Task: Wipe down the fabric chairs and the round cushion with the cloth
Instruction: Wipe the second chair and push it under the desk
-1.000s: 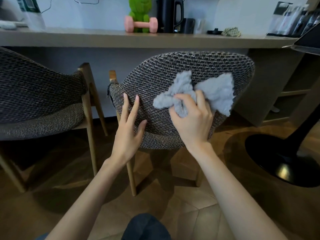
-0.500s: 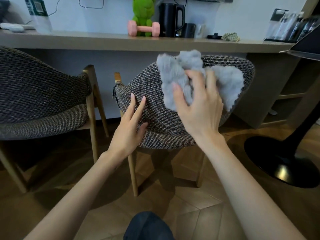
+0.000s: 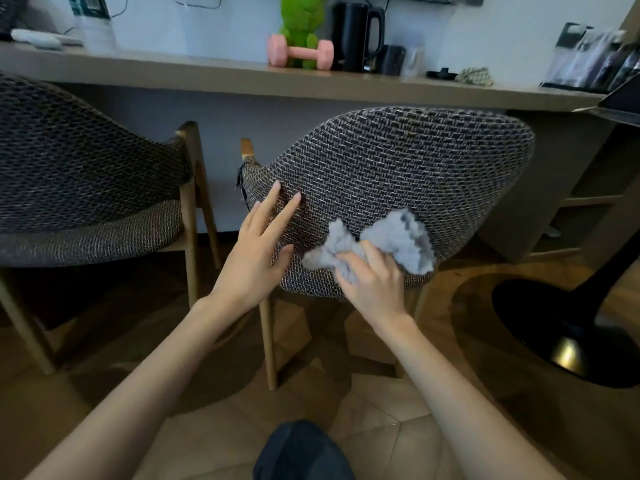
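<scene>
While left hand (image 3: 254, 261) stays spread on chair (image 3: 398, 168), right hand (image 3: 374, 289) bunching cloth (image 3: 398, 240), now lower on its back

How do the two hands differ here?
The left hand lies flat, fingers straight, on the chair back; the right hand grips the grey cloth. The left hand sits by the back's left edge; the right hand is lower, near its bottom edge. Both are at the same chair back.
</scene>
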{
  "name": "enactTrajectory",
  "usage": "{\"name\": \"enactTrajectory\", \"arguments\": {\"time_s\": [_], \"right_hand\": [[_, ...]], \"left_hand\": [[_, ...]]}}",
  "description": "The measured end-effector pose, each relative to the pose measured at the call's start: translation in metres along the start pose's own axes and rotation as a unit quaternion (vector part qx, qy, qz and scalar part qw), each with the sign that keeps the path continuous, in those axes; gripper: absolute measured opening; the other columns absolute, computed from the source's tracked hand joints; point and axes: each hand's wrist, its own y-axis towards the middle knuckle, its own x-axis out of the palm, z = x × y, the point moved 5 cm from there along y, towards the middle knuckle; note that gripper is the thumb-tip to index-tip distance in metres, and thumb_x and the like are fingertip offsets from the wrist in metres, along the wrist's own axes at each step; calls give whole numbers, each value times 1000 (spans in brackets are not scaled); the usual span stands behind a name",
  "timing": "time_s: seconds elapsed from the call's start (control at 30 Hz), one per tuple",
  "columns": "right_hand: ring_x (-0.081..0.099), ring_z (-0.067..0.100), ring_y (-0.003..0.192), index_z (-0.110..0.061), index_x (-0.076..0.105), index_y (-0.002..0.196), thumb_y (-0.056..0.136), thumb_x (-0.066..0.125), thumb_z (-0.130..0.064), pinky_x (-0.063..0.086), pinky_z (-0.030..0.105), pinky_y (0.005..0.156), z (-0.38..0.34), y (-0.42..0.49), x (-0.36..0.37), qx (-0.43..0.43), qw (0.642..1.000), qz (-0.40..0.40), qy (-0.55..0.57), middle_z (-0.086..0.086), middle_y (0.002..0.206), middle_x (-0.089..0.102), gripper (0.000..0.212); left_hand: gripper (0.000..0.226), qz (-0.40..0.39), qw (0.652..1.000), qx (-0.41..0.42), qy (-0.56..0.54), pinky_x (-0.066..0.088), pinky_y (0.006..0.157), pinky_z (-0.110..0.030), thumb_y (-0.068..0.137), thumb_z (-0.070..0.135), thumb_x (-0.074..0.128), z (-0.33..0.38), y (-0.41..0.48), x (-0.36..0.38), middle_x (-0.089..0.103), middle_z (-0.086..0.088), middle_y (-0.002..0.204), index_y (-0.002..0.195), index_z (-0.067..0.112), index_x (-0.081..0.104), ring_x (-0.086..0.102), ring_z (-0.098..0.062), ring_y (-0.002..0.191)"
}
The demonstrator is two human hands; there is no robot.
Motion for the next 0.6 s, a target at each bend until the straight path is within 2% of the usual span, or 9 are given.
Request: {"name": "enactTrajectory", "arguments": {"time_s": [0.1,0.17,0.27,0.33,0.43,0.6], "right_hand": [[62,25,59,-16,75,81,75,65,-19,52,33,45,-3,-1,-4,31,998,-36,37,5,78,61,12],[59,22,54,-17,75,84,77,69,-21,50,31,42,-13,23,-24,31,998,-9,55,4,76,60,10],[60,19,56,-16,72,91,84,70,-27,47,25,44,-25,82,-58,34,996,67,54,4,78,63,13],[61,17,59,-17,70,92,84,70,-30,41,20,48,-27,114,-65,53,994,84,48,2,82,64,16],[59,18,55,-16,72,88,82,68,-27,41,21,44,-28,116,-48,51,996,65,21,4,82,63,13],[55,20,48,-18,74,83,80,66,-23,39,25,36,-28,49,-6,24,1000,7,10,-1,70,59,10]], "left_hand": [[78,-7,1000,-25,-18,14,118,-38,92,3,57,-7,-1,-1,6,7,161,153,31,18,5,-22,149],[77,-5,999,-26,-33,10,119,-35,91,0,56,-10,0,-4,10,7,161,153,30,20,6,-19,149],[75,21,998,-17,-48,12,122,-43,87,-7,55,-12,6,-11,22,2,158,151,22,28,14,-14,147],[78,36,998,-15,-42,12,121,-44,85,-11,56,-13,7,-15,28,1,156,151,20,29,18,-13,146],[78,51,998,-10,-32,12,121,-45,84,-12,57,-13,8,-19,29,0,155,150,19,30,20,-14,146],[73,36,998,-15,-46,12,121,-44,87,-10,54,-16,5,-11,27,0,156,150,19,31,18,-15,147]]}}
